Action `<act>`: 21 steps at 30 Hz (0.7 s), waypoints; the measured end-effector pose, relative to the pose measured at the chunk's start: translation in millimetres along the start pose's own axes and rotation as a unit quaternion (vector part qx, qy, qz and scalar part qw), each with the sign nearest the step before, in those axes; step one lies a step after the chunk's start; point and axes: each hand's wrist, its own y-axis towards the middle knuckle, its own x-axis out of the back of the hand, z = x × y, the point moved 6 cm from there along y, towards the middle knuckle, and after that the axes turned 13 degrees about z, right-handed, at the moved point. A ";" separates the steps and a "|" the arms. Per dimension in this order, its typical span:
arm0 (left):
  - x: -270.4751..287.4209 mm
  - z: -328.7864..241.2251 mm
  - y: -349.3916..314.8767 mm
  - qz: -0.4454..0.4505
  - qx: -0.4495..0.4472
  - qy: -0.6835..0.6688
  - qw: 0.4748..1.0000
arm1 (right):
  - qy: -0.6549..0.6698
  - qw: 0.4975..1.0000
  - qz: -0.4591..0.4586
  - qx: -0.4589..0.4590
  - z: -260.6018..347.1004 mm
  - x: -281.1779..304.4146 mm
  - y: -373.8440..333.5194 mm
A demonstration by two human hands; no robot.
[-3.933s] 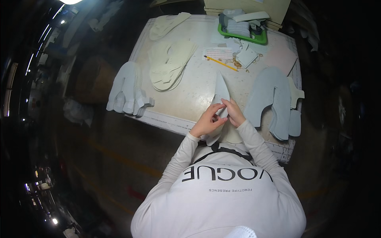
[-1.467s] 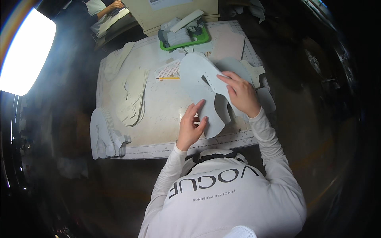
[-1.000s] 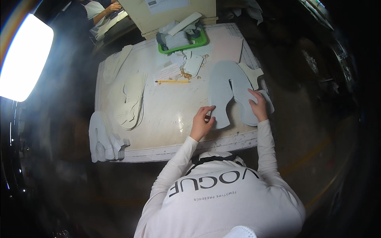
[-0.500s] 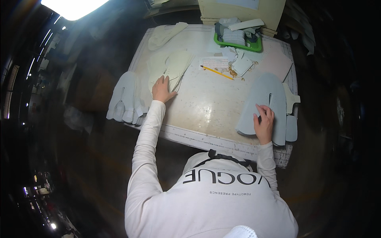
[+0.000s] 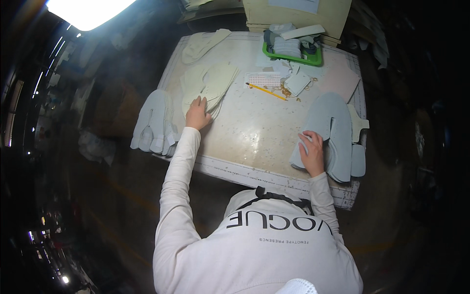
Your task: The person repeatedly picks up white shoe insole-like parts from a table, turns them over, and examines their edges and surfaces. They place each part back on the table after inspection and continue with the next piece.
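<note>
My left hand (image 5: 198, 113) lies palm down, fingers stretched out, on the near end of a fanned stack of cream cut pieces (image 5: 209, 78). Under my right hand (image 5: 312, 151) is the left leg of the top piece in a stack of light blue-grey U-shaped cut pieces (image 5: 328, 110). The fingers of that hand are bent and slightly apart, with the thumb to the left. Through the widened gap between the legs, edges of lower layers show. Whether my right fingertips pinch any fabric is not clear.
Another stack of blue-grey pieces (image 5: 152, 120) lies at the table's left edge. Farther back are more cream pieces (image 5: 203, 46), a yellow pencil (image 5: 267, 91), a printed card (image 5: 263, 79), a green basket (image 5: 293, 58) of cloth pieces and a pinkish sheet (image 5: 341, 78).
My right hand has moved left from the slot onto the left leg of the blue-grey piece, and the slot has spread wider. My left hand has shifted slightly, its thumb drawn closer in.
</note>
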 end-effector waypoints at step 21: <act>250.6 -120.5 -3.7 -0.020 -0.373 -0.109 0.921 | 0.018 1.000 -0.009 0.022 -8.5 5.4 9.9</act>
